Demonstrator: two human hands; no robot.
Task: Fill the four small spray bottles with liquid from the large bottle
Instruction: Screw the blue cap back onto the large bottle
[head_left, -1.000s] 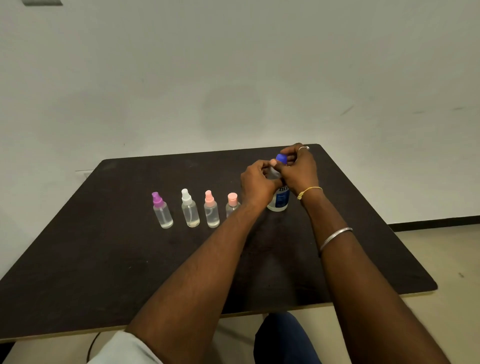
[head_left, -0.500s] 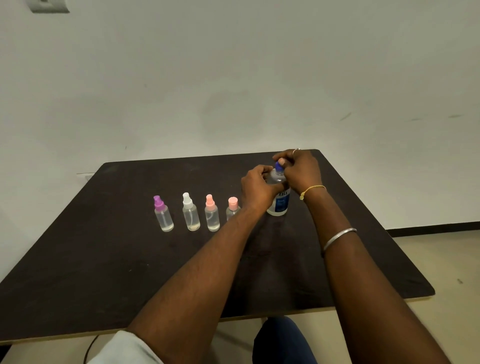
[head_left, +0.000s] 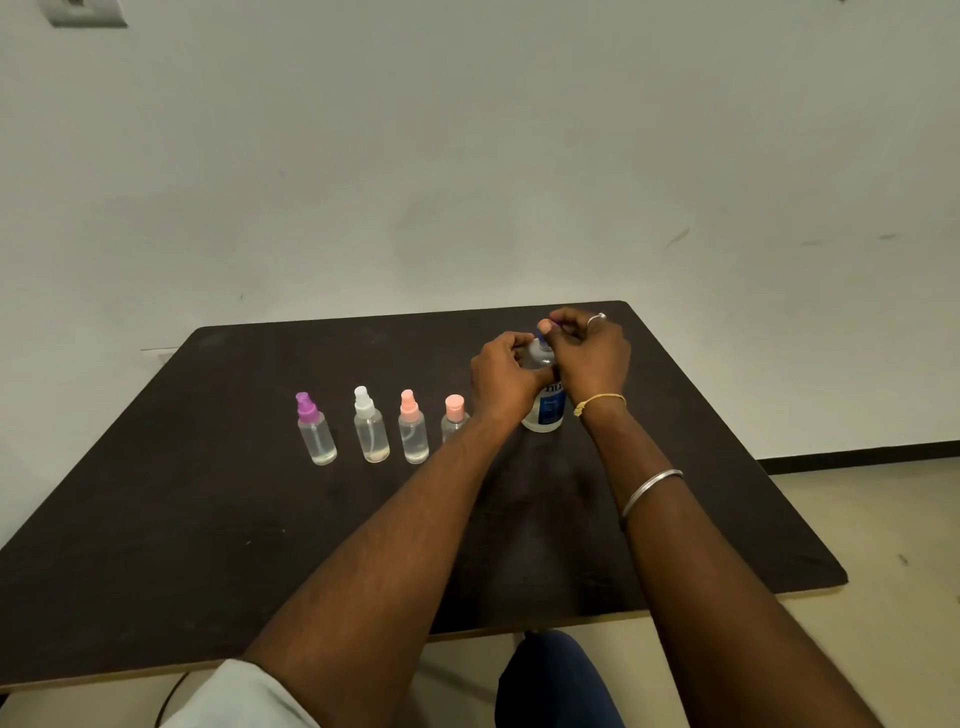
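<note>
The large bottle (head_left: 544, 410) stands upright right of centre on the dark table (head_left: 156, 519), at the right end of the row of four capped spray bottles (head_left: 371, 431). If the twist jerks, it could tip toward the pink-capped bottle (head_left: 455, 418). The left hand (head_left: 506, 376) grips its shoulder; the right hand (head_left: 587, 353) arches over, fingertips pinching the blue cap (head_left: 542, 336).

wall (head_left: 467, 156): plain off-white, scuffed | table (head_left: 208, 519): dark brown | floor (head_left: 883, 519): beige | skirting (head_left: 857, 449): dark
</note>
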